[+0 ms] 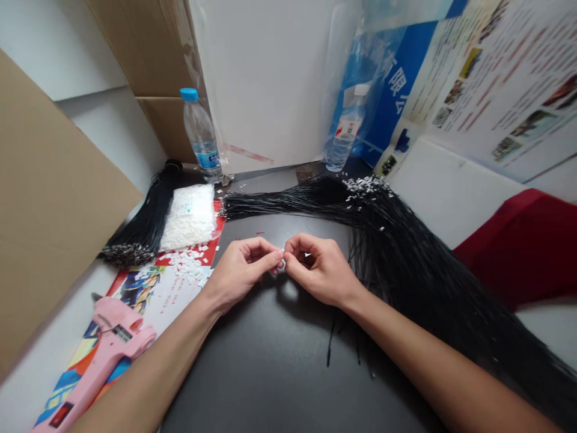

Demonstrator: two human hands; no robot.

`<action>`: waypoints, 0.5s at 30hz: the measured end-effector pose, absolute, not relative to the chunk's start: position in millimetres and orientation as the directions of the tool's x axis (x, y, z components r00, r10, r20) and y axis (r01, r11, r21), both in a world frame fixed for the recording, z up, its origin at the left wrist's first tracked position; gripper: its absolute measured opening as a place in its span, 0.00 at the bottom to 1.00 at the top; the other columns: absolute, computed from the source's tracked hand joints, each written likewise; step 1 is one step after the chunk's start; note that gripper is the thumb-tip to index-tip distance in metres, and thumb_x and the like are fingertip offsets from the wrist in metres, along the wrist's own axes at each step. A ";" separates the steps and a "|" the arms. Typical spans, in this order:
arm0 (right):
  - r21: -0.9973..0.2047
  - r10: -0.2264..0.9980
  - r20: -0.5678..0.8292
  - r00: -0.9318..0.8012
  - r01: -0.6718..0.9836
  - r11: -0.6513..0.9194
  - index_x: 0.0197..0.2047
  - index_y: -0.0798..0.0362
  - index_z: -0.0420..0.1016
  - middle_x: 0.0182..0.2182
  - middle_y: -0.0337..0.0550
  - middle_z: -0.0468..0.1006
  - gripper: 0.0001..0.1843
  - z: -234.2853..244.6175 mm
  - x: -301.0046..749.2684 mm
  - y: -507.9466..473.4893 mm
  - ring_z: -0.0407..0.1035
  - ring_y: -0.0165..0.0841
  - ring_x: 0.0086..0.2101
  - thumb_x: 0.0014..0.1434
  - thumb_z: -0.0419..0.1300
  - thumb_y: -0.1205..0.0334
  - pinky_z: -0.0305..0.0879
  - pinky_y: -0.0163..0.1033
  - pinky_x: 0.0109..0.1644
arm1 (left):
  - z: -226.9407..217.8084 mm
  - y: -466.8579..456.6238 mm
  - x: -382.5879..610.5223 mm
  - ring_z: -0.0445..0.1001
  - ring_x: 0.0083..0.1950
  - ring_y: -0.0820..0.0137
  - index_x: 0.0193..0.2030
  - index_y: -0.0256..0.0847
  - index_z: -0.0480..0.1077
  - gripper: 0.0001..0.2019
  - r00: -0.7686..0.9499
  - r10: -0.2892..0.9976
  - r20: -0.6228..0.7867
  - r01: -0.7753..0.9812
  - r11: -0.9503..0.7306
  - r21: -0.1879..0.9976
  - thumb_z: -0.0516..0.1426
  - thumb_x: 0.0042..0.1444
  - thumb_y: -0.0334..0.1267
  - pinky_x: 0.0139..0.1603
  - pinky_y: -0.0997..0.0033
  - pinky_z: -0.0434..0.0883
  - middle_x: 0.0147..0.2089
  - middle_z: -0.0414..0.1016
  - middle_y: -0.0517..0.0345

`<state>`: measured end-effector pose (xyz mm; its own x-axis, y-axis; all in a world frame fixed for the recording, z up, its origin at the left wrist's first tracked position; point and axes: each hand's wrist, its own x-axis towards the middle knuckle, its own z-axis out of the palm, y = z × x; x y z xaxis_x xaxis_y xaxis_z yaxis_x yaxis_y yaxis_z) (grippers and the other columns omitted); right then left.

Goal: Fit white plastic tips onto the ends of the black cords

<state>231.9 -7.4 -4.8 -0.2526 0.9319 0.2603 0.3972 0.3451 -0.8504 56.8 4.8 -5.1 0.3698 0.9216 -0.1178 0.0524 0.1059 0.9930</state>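
Dark matte surface [279, 367] is hemmed by brown cardboard sheets [54, 228] and printed posters [496, 78]; small white plastic piece [281, 263] is pinched between left hand [238, 272] and right hand [322, 272] fingers.

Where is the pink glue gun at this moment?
Head view, lower left: the pink glue gun lies on a colourful printed sheet, beside the left forearm.

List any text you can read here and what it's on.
"限" and part of "公", white on the blue board.
Poster: print too small.
Blue-cap bottle and second bottle: labels blurred.
Printed sheet and glue gun stickers: unreadable.
White piece being pinched: no text seen.
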 end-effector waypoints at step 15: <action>-0.122 0.794 0.571 0.210 0.978 -0.170 0.47 0.58 0.75 0.37 0.55 0.80 0.13 127.9 348.8 99.8 0.75 0.40 0.38 0.64 0.52 0.65 0.68 0.47 0.44 | 58.2 1.2 2.4 0.75 0.38 0.66 0.48 0.42 0.75 0.12 -0.031 0.894 0.448 0.754 -0.274 0.597 0.54 0.61 0.40 0.38 0.67 0.69 0.48 0.80 0.52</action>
